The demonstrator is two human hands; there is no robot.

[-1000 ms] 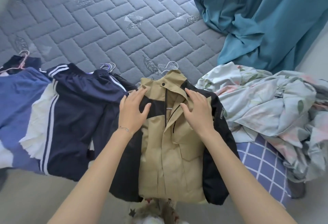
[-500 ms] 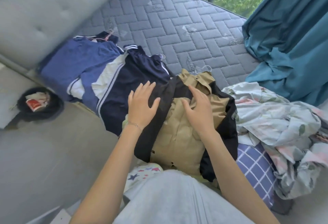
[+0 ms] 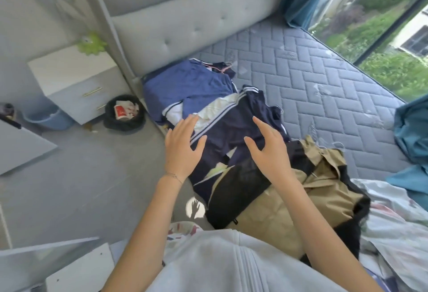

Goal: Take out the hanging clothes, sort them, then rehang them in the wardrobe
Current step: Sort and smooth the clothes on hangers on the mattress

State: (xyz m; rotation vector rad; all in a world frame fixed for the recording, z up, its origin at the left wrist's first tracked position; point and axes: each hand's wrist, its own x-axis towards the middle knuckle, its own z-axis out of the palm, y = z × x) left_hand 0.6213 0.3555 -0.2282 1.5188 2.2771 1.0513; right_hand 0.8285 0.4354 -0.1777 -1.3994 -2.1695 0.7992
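- Left hand (image 3: 183,152) and right hand (image 3: 268,152) moved off khaki jacket (image 3: 333,187); now over navy tracksuit (image 3: 234,127), fingers spread, released.
- Bare mattress (image 3: 324,78) lies beyond navy tracksuit; floor (image 3: 92,176) at its left.

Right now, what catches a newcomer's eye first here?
The left hand and right hand, both open, spread over a navy striped garment mid-frame. A tan and black jacket lies to its right, a blue garment to its left, along the quilted mattress edge. A black bin stands on the floor by the bed.
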